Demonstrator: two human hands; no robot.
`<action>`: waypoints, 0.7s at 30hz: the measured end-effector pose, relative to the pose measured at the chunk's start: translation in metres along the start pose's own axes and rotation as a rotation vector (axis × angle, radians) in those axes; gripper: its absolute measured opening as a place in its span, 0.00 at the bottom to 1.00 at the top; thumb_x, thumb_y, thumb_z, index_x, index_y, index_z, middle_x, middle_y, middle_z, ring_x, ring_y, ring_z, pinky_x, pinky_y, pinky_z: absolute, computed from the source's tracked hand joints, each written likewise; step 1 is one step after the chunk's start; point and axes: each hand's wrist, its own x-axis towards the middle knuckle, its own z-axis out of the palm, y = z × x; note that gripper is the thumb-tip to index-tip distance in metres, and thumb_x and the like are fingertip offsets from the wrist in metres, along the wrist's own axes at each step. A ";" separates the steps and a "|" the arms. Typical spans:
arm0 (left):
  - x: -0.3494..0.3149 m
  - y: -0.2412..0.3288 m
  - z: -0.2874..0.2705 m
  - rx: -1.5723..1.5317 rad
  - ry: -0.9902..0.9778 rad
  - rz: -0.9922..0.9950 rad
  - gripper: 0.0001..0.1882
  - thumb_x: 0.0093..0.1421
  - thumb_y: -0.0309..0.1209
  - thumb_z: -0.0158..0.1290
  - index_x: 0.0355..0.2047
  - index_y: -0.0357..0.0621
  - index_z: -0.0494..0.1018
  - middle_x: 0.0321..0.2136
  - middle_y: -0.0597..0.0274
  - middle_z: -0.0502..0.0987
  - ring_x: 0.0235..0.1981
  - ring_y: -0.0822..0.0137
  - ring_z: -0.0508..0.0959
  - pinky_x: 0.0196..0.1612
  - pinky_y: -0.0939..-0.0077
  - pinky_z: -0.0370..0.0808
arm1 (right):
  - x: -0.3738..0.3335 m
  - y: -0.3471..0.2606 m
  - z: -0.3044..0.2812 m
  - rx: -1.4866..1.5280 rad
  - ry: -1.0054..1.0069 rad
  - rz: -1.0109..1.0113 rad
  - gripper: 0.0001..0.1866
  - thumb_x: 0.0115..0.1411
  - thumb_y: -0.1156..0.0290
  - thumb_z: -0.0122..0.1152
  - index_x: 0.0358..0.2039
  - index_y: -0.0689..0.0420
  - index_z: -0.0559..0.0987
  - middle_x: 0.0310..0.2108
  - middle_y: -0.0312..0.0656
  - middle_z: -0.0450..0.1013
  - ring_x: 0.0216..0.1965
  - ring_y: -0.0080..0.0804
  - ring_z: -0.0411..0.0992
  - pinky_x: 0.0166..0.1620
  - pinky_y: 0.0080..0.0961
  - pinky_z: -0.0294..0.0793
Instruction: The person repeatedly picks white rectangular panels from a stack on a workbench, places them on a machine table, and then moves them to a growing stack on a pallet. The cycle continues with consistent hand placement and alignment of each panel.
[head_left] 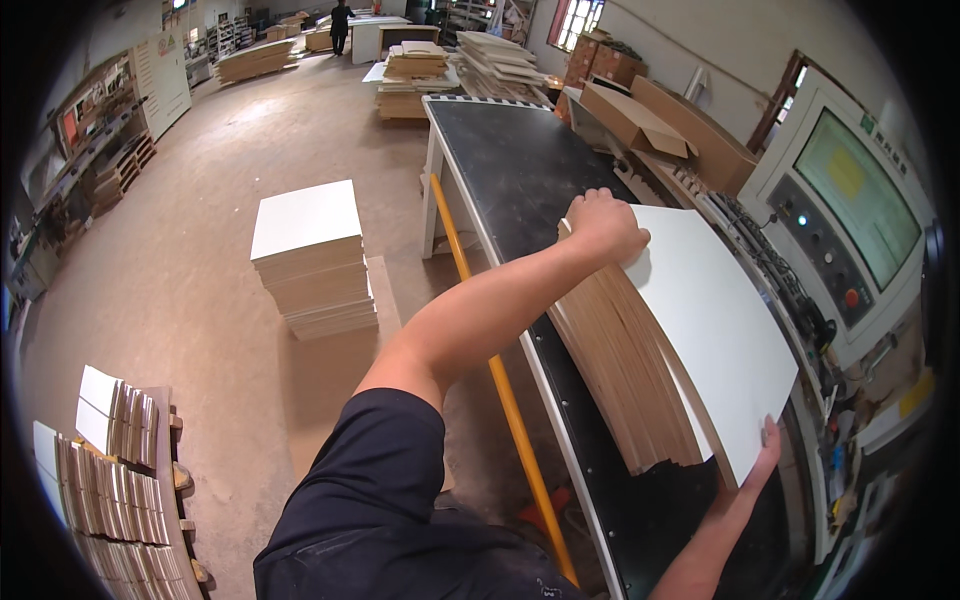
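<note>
A white-faced wood board lies on top of a tall stack of similar boards with brown edges. Its near end is tilted up, leaving a gap above the stack. My left hand reaches across and grips the board's far left corner, fingers curled over the edge. At the near right corner my right hand holds the same board, thumb on its upper face and the other fingers mostly hidden beneath. The stack rests on a black-topped conveyor table.
A control panel with a screen stands right of the table. A yellow rail runs along the table's left side. Left of it, a white-topped board stack stands on the floor. Bundled boards sit on a pallet; a person stands far off.
</note>
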 end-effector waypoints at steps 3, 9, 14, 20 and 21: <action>-0.002 0.005 -0.003 -0.100 -0.066 0.010 0.29 0.57 0.51 0.50 0.37 0.32 0.81 0.45 0.41 0.76 0.50 0.47 0.74 0.52 0.57 0.73 | -0.008 0.004 -0.012 0.059 0.012 -0.026 0.27 0.67 0.61 0.43 0.57 0.70 0.67 0.51 0.52 0.72 0.52 0.42 0.73 0.57 0.35 0.69; -0.018 0.034 -0.012 -0.238 -0.062 0.110 0.27 0.56 0.47 0.52 0.32 0.28 0.80 0.43 0.36 0.76 0.46 0.44 0.76 0.52 0.59 0.74 | -0.054 -0.015 -0.036 -0.054 0.059 -0.247 0.27 0.61 0.59 0.45 0.51 0.70 0.72 0.46 0.52 0.75 0.45 0.39 0.75 0.48 0.30 0.74; -0.035 0.089 -0.049 -0.557 0.034 0.270 0.23 0.57 0.42 0.54 0.27 0.27 0.76 0.40 0.36 0.76 0.46 0.45 0.76 0.53 0.57 0.73 | -0.119 -0.045 -0.054 -0.355 0.377 -0.619 0.28 0.62 0.56 0.46 0.52 0.68 0.72 0.47 0.51 0.74 0.45 0.41 0.75 0.49 0.33 0.74; -0.037 0.161 -0.102 -0.880 -0.368 0.505 0.18 0.55 0.37 0.57 0.33 0.28 0.77 0.35 0.41 0.78 0.41 0.51 0.78 0.46 0.62 0.74 | -0.200 -0.050 -0.067 -0.202 0.442 -0.771 0.28 0.63 0.55 0.48 0.54 0.66 0.72 0.49 0.50 0.73 0.48 0.42 0.74 0.50 0.35 0.72; -0.046 0.172 -0.102 -0.978 -0.384 0.522 0.19 0.55 0.37 0.57 0.34 0.28 0.78 0.34 0.43 0.79 0.40 0.52 0.78 0.45 0.63 0.74 | -0.212 -0.051 -0.070 -0.188 0.451 -0.775 0.28 0.63 0.55 0.48 0.54 0.65 0.72 0.49 0.50 0.73 0.48 0.43 0.73 0.51 0.36 0.72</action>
